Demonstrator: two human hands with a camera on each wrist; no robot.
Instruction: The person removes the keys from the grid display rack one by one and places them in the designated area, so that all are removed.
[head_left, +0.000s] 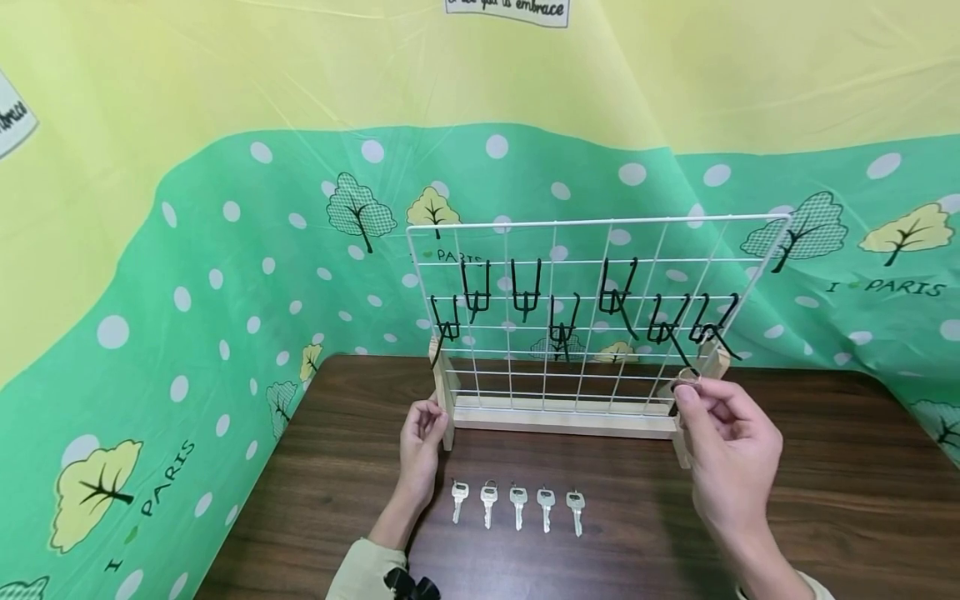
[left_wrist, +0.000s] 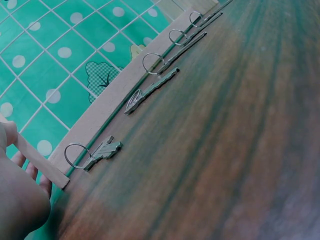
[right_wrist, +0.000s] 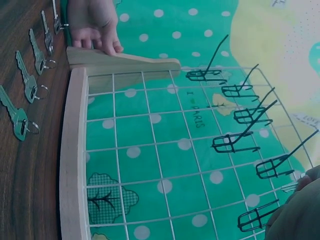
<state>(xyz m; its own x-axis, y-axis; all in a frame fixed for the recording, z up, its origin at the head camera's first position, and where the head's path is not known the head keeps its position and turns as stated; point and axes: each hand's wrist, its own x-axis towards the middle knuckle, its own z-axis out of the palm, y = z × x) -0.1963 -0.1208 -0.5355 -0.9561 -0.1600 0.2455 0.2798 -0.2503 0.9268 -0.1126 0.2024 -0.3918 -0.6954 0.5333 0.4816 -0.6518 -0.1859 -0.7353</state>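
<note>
A white wire grid rack (head_left: pixel 555 221) with a wooden base bar (head_left: pixel 562 421) stands upright on the table. Several black hooks (head_left: pixel 562 329) hang on its wires. My left hand (head_left: pixel 422 442) grips the rack's left wooden leg (head_left: pixel 444 400), thumb on one side and fingers on the other. At the right end, my right hand (head_left: pixel 731 450) pinches a key with a thin ring (head_left: pixel 688 377) close to a hook's tip. Most of that key (right_wrist: pixel 290 188) is hidden by the fingers. Whether the ring is around the hook, I cannot tell.
In front of the rack several silver keys (head_left: pixel 518 507) with rings lie in a row on the dark wooden table (head_left: pixel 360 467). A green and yellow patterned cloth (head_left: pixel 225 275) hangs behind and to the left.
</note>
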